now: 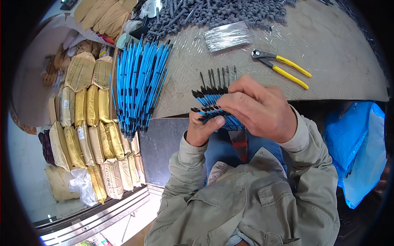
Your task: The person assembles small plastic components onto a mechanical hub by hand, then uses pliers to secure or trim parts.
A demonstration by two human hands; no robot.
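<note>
My left hand (198,132) is closed around a bundle of thin blue rods (210,99) with black fittings and dark, narrow tips pointing away from me. The bundle is above my lap, at the near edge of the table. From the right, my right hand (262,107) reaches over it, thumb and fingers pinched together at the black fittings. Whatever small piece lies between those fingertips is hidden. Beyond my right hand, end-cutting pliers (290,78) with yellow handles lie on the table (340,57), jaws toward the left.
A large heap of similar blue rods (137,82) lies at the table's left. Farther back are a stack of thin silvery wires (228,36) and a pile of grey plastic parts (213,14). Brown and yellow packets (86,106) fill the left side; a blue plastic bag (353,131) stands at right.
</note>
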